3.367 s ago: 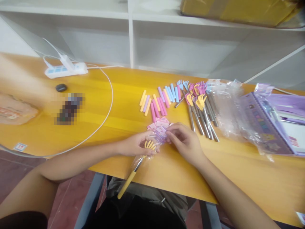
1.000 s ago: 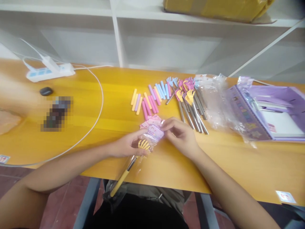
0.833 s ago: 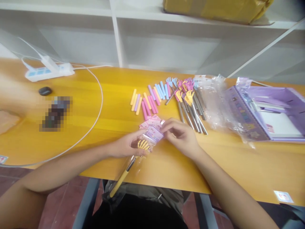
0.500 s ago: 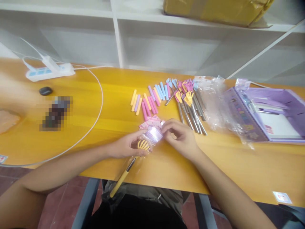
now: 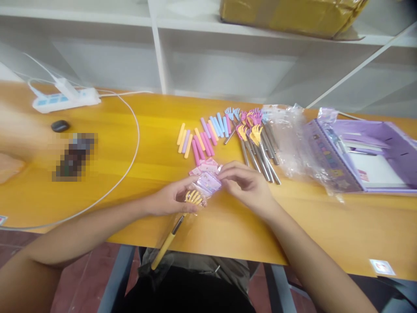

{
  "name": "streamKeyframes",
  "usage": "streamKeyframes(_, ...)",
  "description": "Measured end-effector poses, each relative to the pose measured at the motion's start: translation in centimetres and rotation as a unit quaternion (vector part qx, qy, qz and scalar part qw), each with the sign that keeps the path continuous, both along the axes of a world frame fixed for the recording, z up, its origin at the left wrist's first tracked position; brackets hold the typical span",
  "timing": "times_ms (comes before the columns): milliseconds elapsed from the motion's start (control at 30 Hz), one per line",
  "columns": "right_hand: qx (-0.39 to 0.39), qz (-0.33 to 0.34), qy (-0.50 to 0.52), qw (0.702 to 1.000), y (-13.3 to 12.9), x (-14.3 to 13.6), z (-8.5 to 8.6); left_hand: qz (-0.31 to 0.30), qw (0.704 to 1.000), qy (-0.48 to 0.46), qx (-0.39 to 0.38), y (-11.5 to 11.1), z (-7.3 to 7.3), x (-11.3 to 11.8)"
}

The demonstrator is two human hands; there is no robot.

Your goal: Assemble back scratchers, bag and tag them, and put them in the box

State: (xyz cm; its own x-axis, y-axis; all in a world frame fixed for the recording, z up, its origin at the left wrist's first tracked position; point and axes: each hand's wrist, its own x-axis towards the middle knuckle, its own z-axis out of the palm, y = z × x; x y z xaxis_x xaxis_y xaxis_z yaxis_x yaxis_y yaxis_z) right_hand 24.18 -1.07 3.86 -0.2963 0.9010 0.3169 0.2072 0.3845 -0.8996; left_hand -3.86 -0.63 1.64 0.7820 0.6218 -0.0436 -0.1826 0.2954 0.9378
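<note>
My left hand [image 5: 172, 198] grips a yellow back scratcher [image 5: 194, 197] inside a clear plastic bag. Its claw faces up between my fingers, and its yellow handle [image 5: 163, 251] slants down past the table edge. A purple printed card [image 5: 209, 183] lies at the bag's top end. My right hand [image 5: 245, 184] pinches that end at the card's right corner; the fingertips partly hide what they hold. Just behind are several pink cards [image 5: 207, 166]. Farther back lie loose coloured handle sleeves [image 5: 202, 144] and a pile of metal-rod back scratchers [image 5: 260, 150] with claw heads.
Clear plastic bags [image 5: 288, 141] lie right of the pile, beside an open purple box [image 5: 355, 188]. At left are a power strip [image 5: 67, 101], a black mouse [image 5: 60, 126], a blurred-out object [image 5: 74, 156] and a white cable [image 5: 137, 143]. A shelf [image 5: 97, 21] stands behind.
The glare on the purple card has faded as the card tilts slightly. Both hands keep nearly the same hold. The whole view has shifted a little.
</note>
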Motion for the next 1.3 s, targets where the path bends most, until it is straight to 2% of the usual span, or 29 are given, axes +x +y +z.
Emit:
streamKeyframes(300,-0.076,0.064,0.065,0.993,0.0,-0.4,-0.1,-0.014,0.999,0.017,0.033,0.2,-0.1,-0.3)
streamKeyframes(567,-0.103,-0.006,0.092,0.99,0.0,-0.3,0.4,-0.031,0.998,-0.004,0.051,0.1,-0.4,-0.1)
streamKeyframes(667,-0.106,-0.011,0.099,0.989,0.1,-0.1,0.2,-0.031,0.998,-0.001,0.061,0.2,-0.6,-0.1)
streamKeyframes(800,-0.076,0.007,0.084,0.994,0.3,0.1,0.0,-0.018,0.997,0.0,0.079,0.2,-0.7,-0.1)
streamKeyframes(1000,0.011,0.003,-0.004,1.0,0.2,0.6,0.4,-0.015,0.997,0.003,0.077,0.2,-0.8,-0.1)
streamKeyframes(1300,0.023,-0.004,-0.043,0.999,0.0,0.7,0.1,-0.011,0.996,0.005,0.092,0.5,-1.1,-0.2)
